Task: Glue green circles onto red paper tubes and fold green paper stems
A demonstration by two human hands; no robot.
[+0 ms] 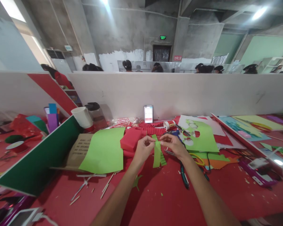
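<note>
Between my two hands hangs a green paper strip, its top end pinched by the fingers. My left hand grips it from the left, thumb and forefinger together. From the right, my right hand closes its fingertips on the same top end. A second, pleated green piece shows just behind the strip; how the two join is hidden. Beside my left hand lies a red paper-wrapped block. Blue-handled pliers lie partly behind my right hand.
A green sheet covers brown cardboard on the left. A green sheet with cut-out holes lies right. A phone leans against the white partition. Dark-handled pliers and wooden sticks lie on the red table.
</note>
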